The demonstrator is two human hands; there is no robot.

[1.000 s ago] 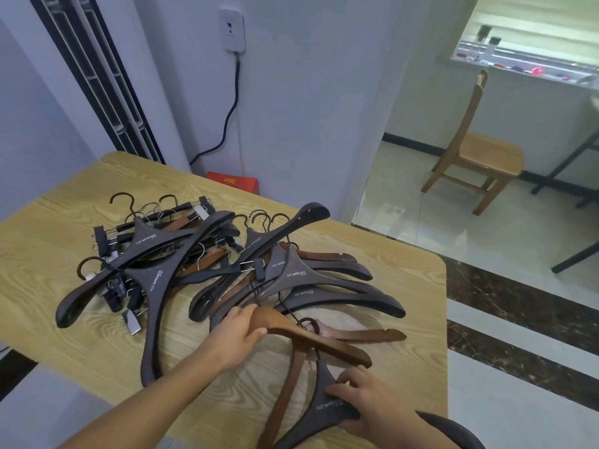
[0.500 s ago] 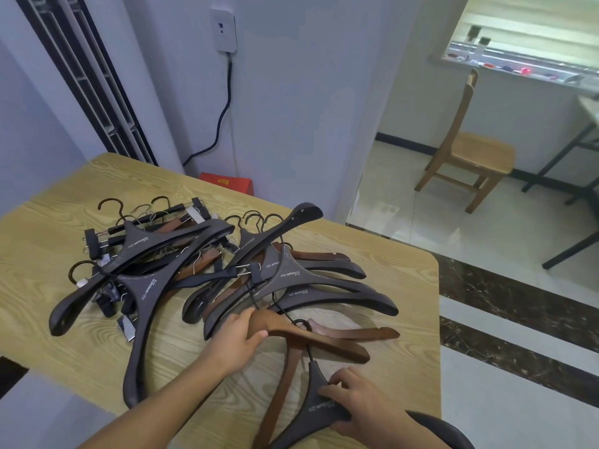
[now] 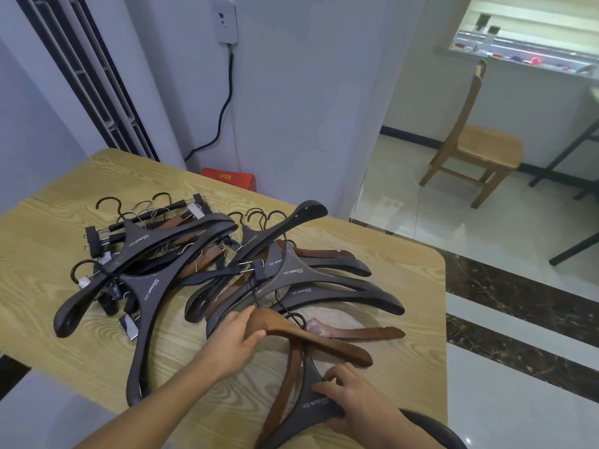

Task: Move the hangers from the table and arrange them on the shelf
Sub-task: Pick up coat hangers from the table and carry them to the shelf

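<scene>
Head view: your bench (image 3: 48, 254) is a pale wood-grain top filling the left and middle of the scene, with a tiled floor and a wooden chair (image 3: 476, 150) far to the right. Across the bench lies a tangled pile of hangers (image 3: 194, 264), mostly dark grey, with a few brown ones and some clip hangers on the far left. The longest dark hanger (image 3: 146, 306) reaches from the pile toward the near edge. To the right of it, several dark hangers overlap with their arms spread toward the right.

Nearer to you, a brown wooden hanger (image 3: 311, 338) lies on top of a dark grey hanger (image 3: 308, 406), and another brown one (image 3: 356, 332) rests just beyond. Behind the bench, a red box (image 3: 230, 178) sits against the wall, under a black cable (image 3: 223, 115) running down from a white wall unit (image 3: 223, 21).

Your left hand (image 3: 233, 341) has its fingers and thumb curled round the left end of the brown wooden hanger. Your right hand (image 3: 353, 396) rests on the neck of the dark grey hanger at the near edge, fingers bent over it and pinching it.
</scene>
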